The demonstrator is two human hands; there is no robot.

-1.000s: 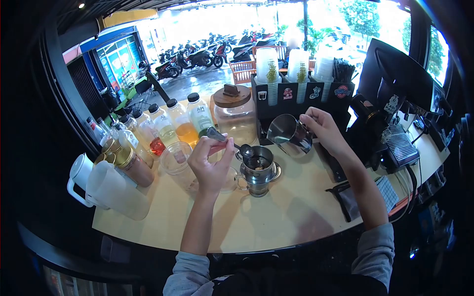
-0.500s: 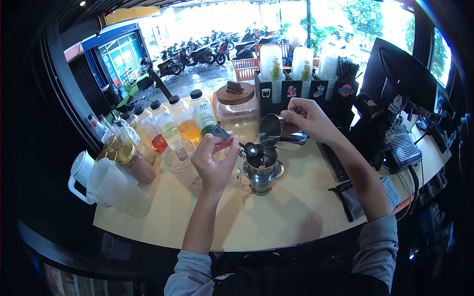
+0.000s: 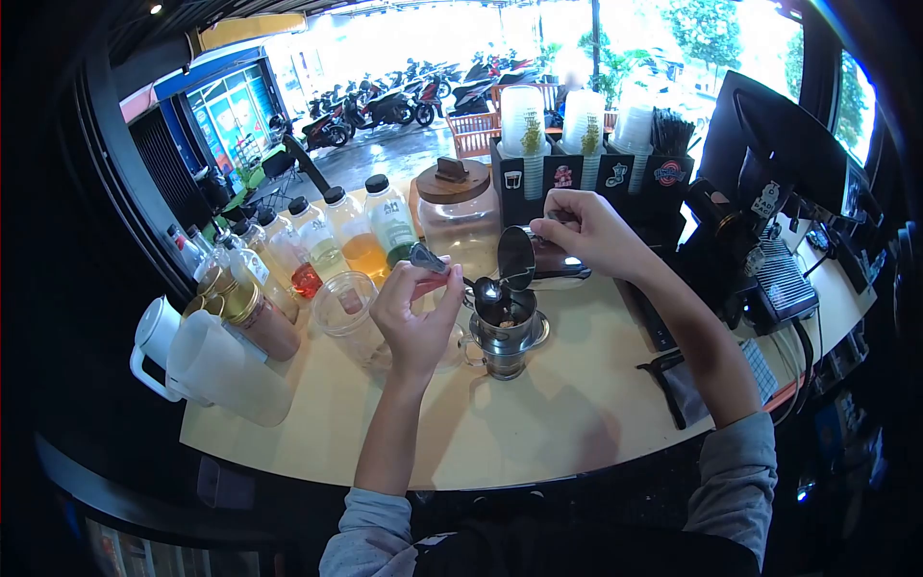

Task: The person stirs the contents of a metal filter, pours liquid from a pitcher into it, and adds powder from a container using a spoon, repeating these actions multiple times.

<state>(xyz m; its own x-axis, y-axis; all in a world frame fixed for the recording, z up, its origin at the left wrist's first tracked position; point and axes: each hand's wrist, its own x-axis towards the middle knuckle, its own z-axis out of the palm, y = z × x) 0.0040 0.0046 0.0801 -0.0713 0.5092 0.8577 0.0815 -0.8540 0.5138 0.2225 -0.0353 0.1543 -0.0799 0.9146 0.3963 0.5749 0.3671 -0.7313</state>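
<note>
My left hand (image 3: 415,322) pinches the handle of a spoon (image 3: 487,290), its bowl over the mouth of a metal drip coffee filter (image 3: 508,334). The filter sits upright on a glass cup, whose handle (image 3: 472,350) shows at the left; dark contents show inside the filter. A shiny metal pitcher (image 3: 548,263) is gripped by my right hand (image 3: 593,233), with fingers wrapped round its far side. It is tilted to the left, its lip right at the spoon bowl above the filter.
A clear plastic container (image 3: 346,306) stands left of my left hand, near white jugs (image 3: 226,370). Behind are bottled drinks (image 3: 363,248), a wooden-lidded glass jar (image 3: 460,226) and stacked cups (image 3: 524,135). Right of my arm are a cloth (image 3: 683,385) and a coffee machine (image 3: 779,274).
My right hand and the pitcher have moved slightly left and down, so the pitcher's lip is now closer to the spoon. My left hand and the filter stay nearly in place.
</note>
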